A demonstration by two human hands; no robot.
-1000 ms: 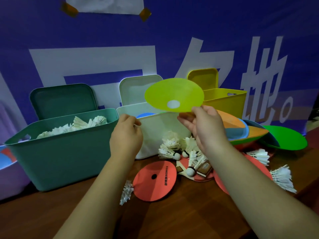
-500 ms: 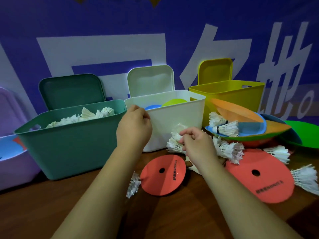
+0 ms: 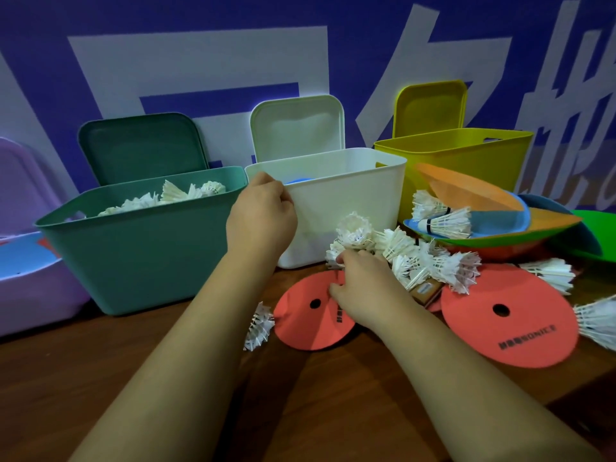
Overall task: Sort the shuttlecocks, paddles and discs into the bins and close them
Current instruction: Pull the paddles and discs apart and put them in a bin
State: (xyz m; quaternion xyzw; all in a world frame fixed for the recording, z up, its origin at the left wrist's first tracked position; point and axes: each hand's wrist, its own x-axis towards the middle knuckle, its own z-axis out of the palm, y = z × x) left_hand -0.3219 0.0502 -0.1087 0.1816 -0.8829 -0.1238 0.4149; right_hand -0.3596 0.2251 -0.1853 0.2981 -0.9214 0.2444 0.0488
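My left hand point(image 3: 261, 216) grips the near left rim of the white bin point(image 3: 350, 201), which holds a blue disc. The green bin point(image 3: 140, 245) to its left is full of white shuttlecocks. My right hand point(image 3: 361, 288) reaches down over a small red disc point(image 3: 306, 318) and closes on a shuttlecock point(image 3: 336, 251) at the edge of a white shuttlecock pile point(image 3: 416, 258). A larger red disc point(image 3: 510, 315) lies to the right. A paddle lies partly hidden under the pile. The yellow bin point(image 3: 466, 161) stands behind, open.
All three lids lean upright against the blue banner wall. A stack of coloured discs point(image 3: 500, 225) with two shuttlecocks on top sits at the right. A lone shuttlecock point(image 3: 258, 325) lies on the wooden table. A purple bin point(image 3: 26, 261) stands at far left.
My right hand dropped the yellow-green disc into the white bin, then came down to the shuttlecock pile. My left hand stayed on the white bin's rim.
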